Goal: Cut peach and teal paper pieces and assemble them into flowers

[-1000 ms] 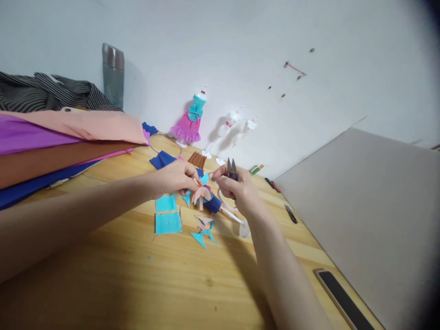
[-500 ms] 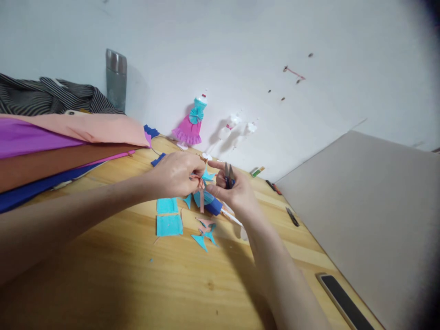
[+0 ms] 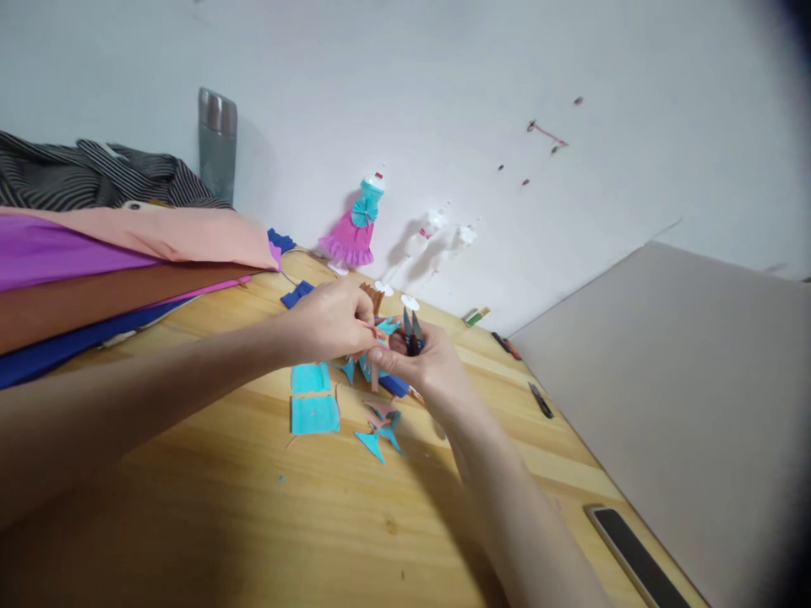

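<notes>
My left hand (image 3: 333,321) is closed, pinching a small gathered piece of peach crepe paper (image 3: 374,377) whose strip hangs down. Small scissors (image 3: 413,333) sit in my right hand (image 3: 434,359), blades pointing up and slightly apart. The thumb and fingers of that hand meet the peach paper beside my left fingertips. Beneath both hands lies a form dressed in blue paper (image 3: 394,386), mostly hidden. Two turquoise paper squares (image 3: 315,415) and several turquoise and peach scraps (image 3: 383,432) rest on the table just nearer to me.
A doll-size dress form (image 3: 350,236) in turquoise and pink stands by the wall, beside white bare forms (image 3: 432,224). Stacked coloured paper sheets (image 3: 145,236) and a grey bottle (image 3: 217,148) are at left. A cutter knife (image 3: 541,400) and a phone (image 3: 637,553) lie along the right edge.
My right hand has moved left to my left hand, its stretched index finger now curled in and its thumb at the peach paper. The scissors moved with it.
</notes>
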Motion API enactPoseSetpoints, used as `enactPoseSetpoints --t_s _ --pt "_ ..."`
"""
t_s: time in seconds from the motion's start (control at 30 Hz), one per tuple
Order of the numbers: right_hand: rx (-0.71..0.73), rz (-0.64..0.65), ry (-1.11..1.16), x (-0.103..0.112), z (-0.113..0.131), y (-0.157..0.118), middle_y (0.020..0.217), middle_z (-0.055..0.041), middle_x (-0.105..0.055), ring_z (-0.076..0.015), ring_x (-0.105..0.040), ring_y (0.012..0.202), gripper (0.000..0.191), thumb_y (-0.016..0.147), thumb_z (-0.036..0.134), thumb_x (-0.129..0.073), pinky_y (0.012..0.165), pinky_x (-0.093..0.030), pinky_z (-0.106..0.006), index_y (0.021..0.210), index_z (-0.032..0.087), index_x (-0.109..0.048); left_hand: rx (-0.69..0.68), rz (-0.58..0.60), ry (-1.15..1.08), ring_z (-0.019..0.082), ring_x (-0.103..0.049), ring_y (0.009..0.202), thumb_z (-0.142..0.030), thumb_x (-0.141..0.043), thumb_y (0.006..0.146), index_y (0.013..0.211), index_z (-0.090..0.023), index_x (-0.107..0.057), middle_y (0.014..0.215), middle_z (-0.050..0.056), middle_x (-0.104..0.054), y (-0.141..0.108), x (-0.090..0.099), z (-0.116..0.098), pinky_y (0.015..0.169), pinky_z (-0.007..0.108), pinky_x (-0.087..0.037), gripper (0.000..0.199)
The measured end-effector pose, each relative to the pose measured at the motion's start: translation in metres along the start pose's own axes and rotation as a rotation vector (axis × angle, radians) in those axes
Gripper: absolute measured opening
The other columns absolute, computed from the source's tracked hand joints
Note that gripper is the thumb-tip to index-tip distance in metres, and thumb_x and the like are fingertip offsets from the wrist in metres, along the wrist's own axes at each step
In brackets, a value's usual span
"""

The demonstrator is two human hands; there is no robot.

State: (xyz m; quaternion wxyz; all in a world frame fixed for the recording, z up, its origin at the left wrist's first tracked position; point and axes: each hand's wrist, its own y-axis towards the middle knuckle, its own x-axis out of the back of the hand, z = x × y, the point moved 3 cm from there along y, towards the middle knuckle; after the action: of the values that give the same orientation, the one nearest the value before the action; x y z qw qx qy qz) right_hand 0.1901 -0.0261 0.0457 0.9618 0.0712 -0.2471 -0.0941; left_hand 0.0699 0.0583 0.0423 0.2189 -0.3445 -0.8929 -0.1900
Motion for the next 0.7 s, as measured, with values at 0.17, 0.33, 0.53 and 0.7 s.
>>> enactPoseSetpoints --t_s 0.17,0.33,0.53,0.7 --pt "0.005 -0.099 0.044 0.0 -0.003 0.0 0.053 0.0082 -0.03 -0.0067 -0.025 0.049 0.027 0.061 0.032 -0.076 0.047 -0.02 -0.024 0.06 0.017 -0.054 0.065 0.058 0.04 0.013 -0.052 0.05 -0.025 -0.056 0.061 0.053 -0.017 -0.059 0.05 0.001 -0.057 -0.002 -0.001 0.001 0.046 0.024 -0.034 0.011" --pt "-0.002 -0.109 0.101 -0.002 -0.007 0.0 0.05 0.0083 -0.031 -0.0065 -0.026 0.047 0.021 0.064 0.034 -0.073 0.045 -0.018 -0.024 0.068 0.016 -0.062 0.043 0.054 0.059 0.012 -0.049 0.048 -0.027 -0.057 0.063 0.052 -0.018 -0.058 0.048 0.001 -0.055 -0.003 -0.002 0.002 0.044 0.024 -0.03 0.014" --pt "-0.013 -0.168 0.102 -0.003 -0.018 0.004 0.046 0.0083 -0.033 -0.0061 -0.027 0.042 0.025 0.066 0.037 -0.07 0.042 -0.019 -0.024 0.061 0.017 -0.055 0.061 0.027 0.204 0.012 -0.041 0.051 -0.026 -0.055 0.062 0.049 -0.019 -0.048 0.049 -0.001 -0.047 -0.006 -0.002 -0.003 0.045 0.026 -0.025 0.016" --pt "-0.038 -0.187 0.098 -0.004 -0.021 0.005 0.045 0.0084 -0.033 -0.006 -0.026 0.042 0.024 0.066 0.037 -0.069 0.042 -0.019 -0.024 0.062 0.017 -0.055 0.087 0.017 0.221 0.012 -0.04 0.054 -0.029 -0.057 0.061 0.053 -0.019 -0.052 0.053 -0.002 -0.046 -0.007 -0.004 -0.004 0.046 0.026 -0.025 0.014"
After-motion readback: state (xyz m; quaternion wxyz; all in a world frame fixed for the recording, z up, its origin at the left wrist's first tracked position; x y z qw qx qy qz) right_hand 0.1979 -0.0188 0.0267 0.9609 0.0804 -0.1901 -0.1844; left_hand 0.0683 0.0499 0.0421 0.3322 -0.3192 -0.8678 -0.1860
